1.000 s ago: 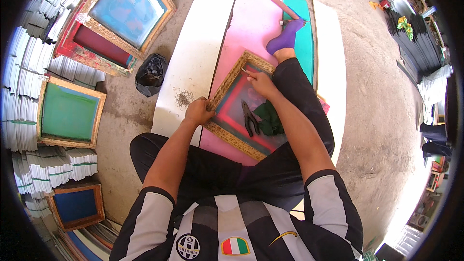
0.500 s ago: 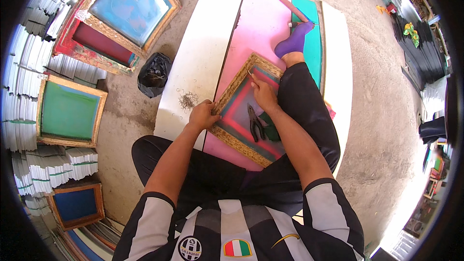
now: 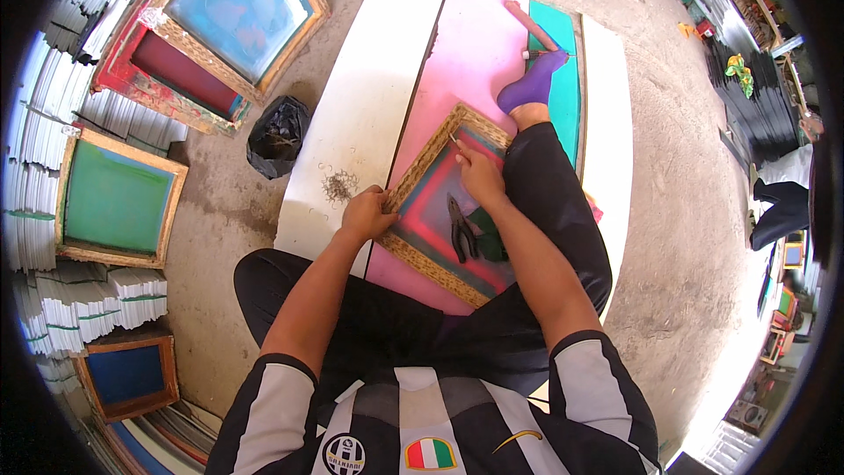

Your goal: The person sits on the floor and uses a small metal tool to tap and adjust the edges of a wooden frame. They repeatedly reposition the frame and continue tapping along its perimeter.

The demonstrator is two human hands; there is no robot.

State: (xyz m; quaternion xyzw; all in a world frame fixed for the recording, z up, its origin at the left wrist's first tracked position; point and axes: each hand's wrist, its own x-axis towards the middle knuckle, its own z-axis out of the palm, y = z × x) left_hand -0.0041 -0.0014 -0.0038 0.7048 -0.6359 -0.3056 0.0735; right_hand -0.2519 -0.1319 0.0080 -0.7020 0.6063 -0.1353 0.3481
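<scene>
A wooden screen-printing frame (image 3: 420, 266) with a mottled rim lies tilted across my lap, its mesh tinted red and grey. My left hand (image 3: 366, 213) is closed round the frame's left rim. Over the mesh near the far corner, my right hand (image 3: 480, 174) is closed on a thin pointed tool (image 3: 454, 137). The tool's tip is at the inner edge of the rim; its handle is hidden in my fingers. On the mesh lie dark-handled pliers (image 3: 461, 229), beside a dark green thing (image 3: 489, 237) partly covered by my right forearm.
Left of the frame, a small pile of thin bits (image 3: 339, 185) sits on a white board (image 3: 352, 97). A pink board (image 3: 466, 26) lies beneath. Beyond are a black plastic bag (image 3: 278, 136), a blue screen frame (image 3: 233, 18), a green one (image 3: 119, 198) and stacked white sheets (image 3: 35, 167).
Both hands keep their grip and the frame stays nearly in place. The view has shifted slightly; the right hand and tool have barely moved.
</scene>
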